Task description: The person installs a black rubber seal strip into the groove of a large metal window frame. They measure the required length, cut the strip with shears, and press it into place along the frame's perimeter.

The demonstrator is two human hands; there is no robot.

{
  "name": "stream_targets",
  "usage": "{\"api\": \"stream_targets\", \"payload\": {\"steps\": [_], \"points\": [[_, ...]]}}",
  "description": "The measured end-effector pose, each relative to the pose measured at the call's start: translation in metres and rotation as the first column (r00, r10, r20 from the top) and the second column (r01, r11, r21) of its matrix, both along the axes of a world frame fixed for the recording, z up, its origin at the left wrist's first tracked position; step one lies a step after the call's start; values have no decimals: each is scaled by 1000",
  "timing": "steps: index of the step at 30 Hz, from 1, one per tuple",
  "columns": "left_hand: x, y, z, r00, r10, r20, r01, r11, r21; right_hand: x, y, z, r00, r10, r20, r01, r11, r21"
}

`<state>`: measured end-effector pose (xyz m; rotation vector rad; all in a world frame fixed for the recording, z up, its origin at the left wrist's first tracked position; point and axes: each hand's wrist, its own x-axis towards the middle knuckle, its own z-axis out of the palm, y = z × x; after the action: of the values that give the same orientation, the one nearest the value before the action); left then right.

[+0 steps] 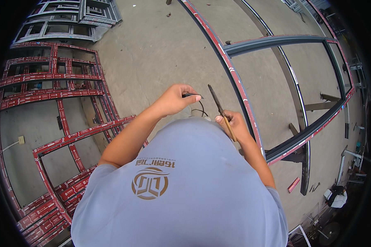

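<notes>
My left hand [174,100] is raised in front of my chest, its thumb and fingers pinching a small black strip [190,95]. Near it a thin black strand [202,108] curls down; whether it belongs to the same strip I cannot tell. My right hand [237,123] is closed round a long slim tool with a dark narrow blade [215,98] and a tan handle [228,126]. The blade points up and away from me, its tip a little right of my left fingers and apart from them. The tool's exact kind is unclear.
On the right, a large dark frame [284,40] edged in red film rests on a dark metal rail [293,84]. Red-wrapped frames [49,77] stand stacked at left, grey frames [97,14] behind them. A red piece [293,185] and small tools lie on the floor at right.
</notes>
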<state>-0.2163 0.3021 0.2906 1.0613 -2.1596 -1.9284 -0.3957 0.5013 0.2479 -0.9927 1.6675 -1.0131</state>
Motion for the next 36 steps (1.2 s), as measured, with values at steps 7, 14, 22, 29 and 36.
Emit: {"api": "stream_targets", "payload": {"steps": [7,14,22,29,36], "points": [[-8,0,11,994,-88,-61,100,967,233,9,21,-31,950,-311,20,305,941,147],[-49,5,11,967,-201,-154,236,937,259,25,36,-41,846,-526,91,504,842,191],[-129,-19,-15,878,-446,-172,478,831,285,66,77,-31,562,-821,105,782,568,257],[-199,16,-77,708,-694,-134,700,663,264,148,118,-37,159,-987,-21,884,133,449],[-258,100,-127,546,-837,-38,838,545,38,216,154,-56,-100,-992,-79,937,-121,327]]}}
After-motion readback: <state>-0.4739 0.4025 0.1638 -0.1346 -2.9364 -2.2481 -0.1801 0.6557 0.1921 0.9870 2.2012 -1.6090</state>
